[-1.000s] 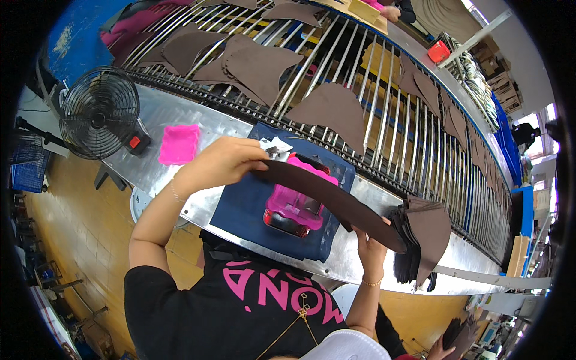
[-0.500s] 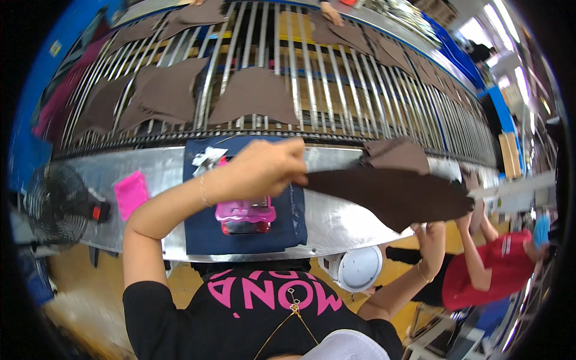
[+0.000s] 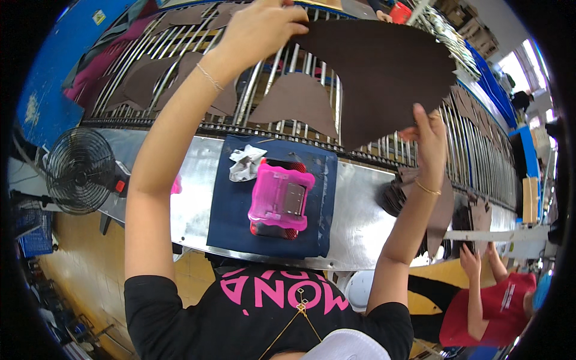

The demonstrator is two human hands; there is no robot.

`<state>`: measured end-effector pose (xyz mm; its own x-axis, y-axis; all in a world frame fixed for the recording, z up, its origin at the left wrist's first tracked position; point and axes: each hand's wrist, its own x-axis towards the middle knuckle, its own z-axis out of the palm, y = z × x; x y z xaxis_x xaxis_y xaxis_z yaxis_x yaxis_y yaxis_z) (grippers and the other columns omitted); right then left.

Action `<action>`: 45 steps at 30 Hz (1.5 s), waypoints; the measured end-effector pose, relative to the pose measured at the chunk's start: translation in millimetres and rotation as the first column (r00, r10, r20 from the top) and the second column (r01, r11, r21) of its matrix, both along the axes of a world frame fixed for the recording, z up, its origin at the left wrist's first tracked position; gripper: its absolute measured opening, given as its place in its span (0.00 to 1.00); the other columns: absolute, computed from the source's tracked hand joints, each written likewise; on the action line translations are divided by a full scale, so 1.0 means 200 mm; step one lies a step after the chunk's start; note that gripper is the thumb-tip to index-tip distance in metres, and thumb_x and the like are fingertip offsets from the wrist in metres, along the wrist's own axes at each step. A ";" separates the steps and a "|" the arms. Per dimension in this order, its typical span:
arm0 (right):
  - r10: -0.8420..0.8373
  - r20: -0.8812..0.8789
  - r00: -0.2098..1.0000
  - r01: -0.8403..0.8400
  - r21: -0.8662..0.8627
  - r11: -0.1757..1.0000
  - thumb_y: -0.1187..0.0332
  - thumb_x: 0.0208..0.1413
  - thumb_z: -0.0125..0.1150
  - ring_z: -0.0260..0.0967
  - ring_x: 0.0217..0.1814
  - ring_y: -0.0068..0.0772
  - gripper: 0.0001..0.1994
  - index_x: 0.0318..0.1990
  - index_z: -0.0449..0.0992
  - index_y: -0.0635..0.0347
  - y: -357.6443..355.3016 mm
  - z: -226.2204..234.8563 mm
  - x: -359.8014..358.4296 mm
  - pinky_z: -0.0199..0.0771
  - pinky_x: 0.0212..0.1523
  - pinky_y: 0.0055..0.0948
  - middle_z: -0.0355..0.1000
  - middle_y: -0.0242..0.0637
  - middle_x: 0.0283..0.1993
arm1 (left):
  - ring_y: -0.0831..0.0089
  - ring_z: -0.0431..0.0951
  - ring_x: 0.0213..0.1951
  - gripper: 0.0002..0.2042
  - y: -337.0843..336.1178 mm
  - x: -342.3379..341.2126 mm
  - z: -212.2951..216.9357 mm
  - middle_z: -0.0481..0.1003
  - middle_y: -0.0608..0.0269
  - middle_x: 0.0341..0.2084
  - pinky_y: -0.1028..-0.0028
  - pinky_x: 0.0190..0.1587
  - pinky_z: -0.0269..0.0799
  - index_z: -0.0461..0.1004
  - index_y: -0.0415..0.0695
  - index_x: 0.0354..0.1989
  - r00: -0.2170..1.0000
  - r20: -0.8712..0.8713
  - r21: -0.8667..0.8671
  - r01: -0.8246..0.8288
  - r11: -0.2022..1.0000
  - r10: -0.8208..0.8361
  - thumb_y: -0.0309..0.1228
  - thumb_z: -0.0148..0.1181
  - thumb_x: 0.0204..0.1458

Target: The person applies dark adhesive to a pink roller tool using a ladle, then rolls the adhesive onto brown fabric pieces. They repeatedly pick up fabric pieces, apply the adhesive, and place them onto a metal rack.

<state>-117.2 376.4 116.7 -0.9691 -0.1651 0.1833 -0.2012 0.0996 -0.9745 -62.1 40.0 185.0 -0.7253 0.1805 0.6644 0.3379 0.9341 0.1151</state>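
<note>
A dark brown, flat, flexible cut piece of leather or fabric (image 3: pixel 390 72) is stretched between my hands above the slatted conveyor. My left hand (image 3: pixel 270 27) pinches its left end near the far side. At the lower right edge, my right hand (image 3: pixel 429 141) grips the same piece, with some of its fingers hidden behind it. Lighter brown cut pieces (image 3: pixel 297 102) lie spread on the conveyor's metal bars. To the right, beneath my right forearm, sits a stack of brown pieces (image 3: pixel 441 210) on the metal table.
A dark blue mat (image 3: pixel 231 222) on the metal table (image 3: pixel 360 240) bears a pink-framed object (image 3: pixel 282 195) and crumpled white paper (image 3: pixel 246 162). A black fan (image 3: pixel 81 171) stands left. At right, a person in red (image 3: pixel 492 306) handles pieces; another hand (image 3: pixel 384 16) shows across the conveyor.
Both my hands have moved away from me, carrying the brown piece from over the table to over the conveyor. The piece is now spread wider. My view has also shifted.
</note>
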 end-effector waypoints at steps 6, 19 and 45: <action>0.312 0.340 0.887 -0.133 -0.459 0.879 0.72 0.60 0.52 0.77 0.34 0.39 0.11 0.48 0.60 0.57 -0.56 -0.57 -0.17 0.81 0.27 0.29 0.69 0.40 0.41 | 0.70 0.71 0.32 0.16 -0.33 0.17 -0.14 0.66 0.62 0.38 0.70 0.32 0.68 0.74 0.49 0.46 0.968 -0.165 0.180 -0.157 0.971 0.187 0.39 0.62 0.49; 0.423 0.571 0.703 -0.075 -0.532 0.843 0.63 0.59 0.56 0.75 0.43 0.43 0.21 0.50 0.55 0.68 -0.81 -1.02 -0.20 0.82 0.38 0.33 0.69 0.54 0.44 | 0.82 0.59 0.21 0.22 -0.44 0.55 -0.44 0.63 0.61 0.42 0.81 0.27 0.61 0.68 0.46 0.54 0.955 0.242 0.449 -0.269 0.852 0.173 0.32 0.63 0.50; -0.724 -0.287 0.627 0.472 0.880 0.060 0.59 0.48 0.65 0.71 0.46 0.52 0.24 0.48 0.71 0.66 1.39 -0.60 0.64 0.69 0.49 0.43 0.74 0.56 0.37 | 0.82 0.63 0.24 0.25 -0.01 0.44 -0.55 0.62 0.63 0.48 0.80 0.32 0.65 0.65 0.48 0.58 0.901 0.398 0.477 -0.044 0.878 -0.171 0.29 0.62 0.50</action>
<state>10.8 654.3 -3.5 -0.7992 0.5659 0.2024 0.5247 0.8212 -0.2244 25.7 38.7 74.0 -0.9479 -0.0144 0.3182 0.2142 0.7105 0.6702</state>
